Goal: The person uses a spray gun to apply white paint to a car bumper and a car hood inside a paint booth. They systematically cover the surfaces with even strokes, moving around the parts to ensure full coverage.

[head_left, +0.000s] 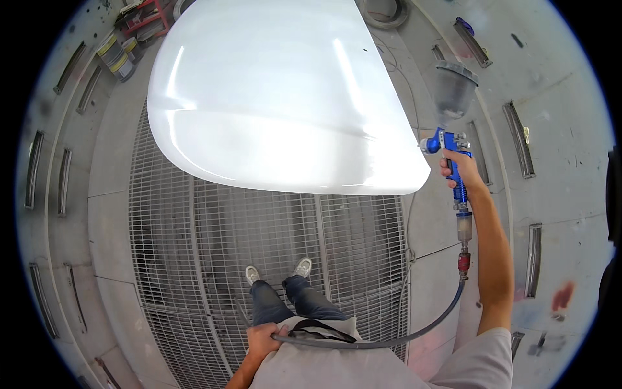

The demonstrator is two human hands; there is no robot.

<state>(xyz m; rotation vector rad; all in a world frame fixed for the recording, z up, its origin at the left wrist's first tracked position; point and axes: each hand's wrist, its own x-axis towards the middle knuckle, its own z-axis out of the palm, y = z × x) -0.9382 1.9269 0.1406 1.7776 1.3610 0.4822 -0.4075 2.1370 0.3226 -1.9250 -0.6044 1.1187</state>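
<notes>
In my right hand (459, 170) is a blue spray gun (447, 139), its handle wrapped by my fingers. A grey, see-through paint cup (455, 91) with a lid sits on top of the gun. The nozzle faces left, close to the right edge of a glossy white car panel (278, 136) that looks like a hood. Below the handle hang a small clear filter and a red coupling (464, 262). From there a grey air hose (414, 335) curves down and across my waist. My left hand (264, 340) is closed round the hose at my left side.
Under my feet lies a metal floor grating (165, 259). Paint cans (116, 58) stand at the far left beside a red rack (144, 18). A tire-like ring (387, 11) lies beyond the panel. Another hose (414, 107) runs along the floor at right. Grey walls with light fixtures flank both sides.
</notes>
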